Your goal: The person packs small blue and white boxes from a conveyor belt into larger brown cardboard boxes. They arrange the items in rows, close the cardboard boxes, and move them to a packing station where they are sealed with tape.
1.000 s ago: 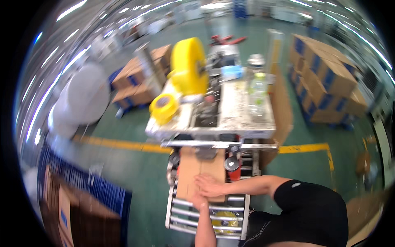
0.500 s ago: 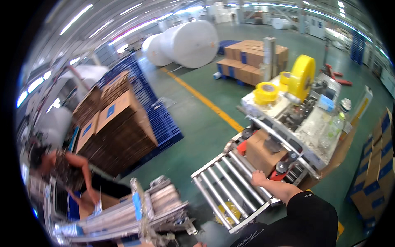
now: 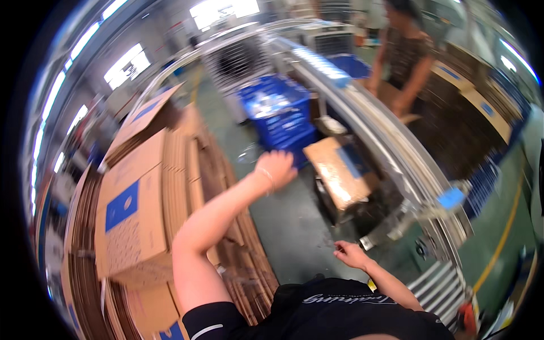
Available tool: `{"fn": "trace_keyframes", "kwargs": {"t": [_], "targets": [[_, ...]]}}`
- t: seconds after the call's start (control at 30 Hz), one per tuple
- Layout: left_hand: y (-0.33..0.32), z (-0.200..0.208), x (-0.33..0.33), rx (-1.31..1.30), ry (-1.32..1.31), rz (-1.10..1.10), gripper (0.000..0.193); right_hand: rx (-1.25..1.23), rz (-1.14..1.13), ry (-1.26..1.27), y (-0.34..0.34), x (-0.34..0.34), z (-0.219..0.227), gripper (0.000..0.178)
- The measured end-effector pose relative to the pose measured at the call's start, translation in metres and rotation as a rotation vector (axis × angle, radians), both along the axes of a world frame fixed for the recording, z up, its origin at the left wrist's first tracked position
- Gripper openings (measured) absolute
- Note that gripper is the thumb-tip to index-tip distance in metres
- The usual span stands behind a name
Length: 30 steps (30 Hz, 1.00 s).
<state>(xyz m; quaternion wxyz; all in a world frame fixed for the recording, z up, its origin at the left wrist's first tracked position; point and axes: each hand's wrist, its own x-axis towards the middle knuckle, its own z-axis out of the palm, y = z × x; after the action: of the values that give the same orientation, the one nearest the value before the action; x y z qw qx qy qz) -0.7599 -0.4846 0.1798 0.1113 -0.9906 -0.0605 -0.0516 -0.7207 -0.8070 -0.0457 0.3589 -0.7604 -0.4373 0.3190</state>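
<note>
My left hand (image 3: 276,170) is stretched forward at the middle, in front of a blue plastic crate (image 3: 280,122) holding shiny clear packages. Its fingers look bent, blurred and partly turned from view, and no held thing shows. Lower and to the right, my right hand (image 3: 350,255) hangs in the air with its fingers loosely curved and apart, nothing visible in them. Beyond it, a taped cardboard box (image 3: 337,170) with a blue patch sits beside a metal conveyor frame (image 3: 391,136). Neither hand appears to touch the box.
Tall stacks of flat cardboard cartons (image 3: 136,209) rise close on my left. A co-worker (image 3: 405,62) stands across the frame, hands at a carton. Metal rollers (image 3: 439,289) lie at lower right. More stacked cardboard (image 3: 481,107) stands on the far right, and a large fan unit (image 3: 235,62) behind the crate.
My view has swung left, away from the roller conveyor and taping machine. My right hand has left the rollers by the carton there. My left arm has come forward into view.
</note>
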Motion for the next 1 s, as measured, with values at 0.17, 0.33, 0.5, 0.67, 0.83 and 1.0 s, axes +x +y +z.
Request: {"fn": "trace_keyframes", "kwargs": {"t": [0.17,0.33,0.5,0.67,0.83,1.0], "targets": [[0.212,0.073,-0.160,0.584,-0.418,0.683,0.039,-0.047,0.220,-0.065,0.085,0.015,0.000,0.042],[0.197,0.008,-0.187,0.210,-0.209,1.484,0.060,-0.264,0.356,-0.129,0.060,0.079,-0.094,0.047],[0.127,0.039,-0.191,0.007,-0.047,1.035,0.047,-0.399,0.576,-0.086,0.111,0.127,-0.130,0.047],[0.138,0.098,-0.205,0.172,-0.132,1.330,0.031,-0.194,0.296,-0.049,0.199,0.218,-0.075,0.046],[0.189,0.210,-0.235,0.845,-0.238,1.419,0.037,0.037,0.344,-0.108,0.269,0.289,-0.018,0.043],[0.152,0.188,-0.017,0.772,-0.178,0.896,0.036,0.628,0.145,-0.033,0.300,0.286,0.119,0.038]]}}
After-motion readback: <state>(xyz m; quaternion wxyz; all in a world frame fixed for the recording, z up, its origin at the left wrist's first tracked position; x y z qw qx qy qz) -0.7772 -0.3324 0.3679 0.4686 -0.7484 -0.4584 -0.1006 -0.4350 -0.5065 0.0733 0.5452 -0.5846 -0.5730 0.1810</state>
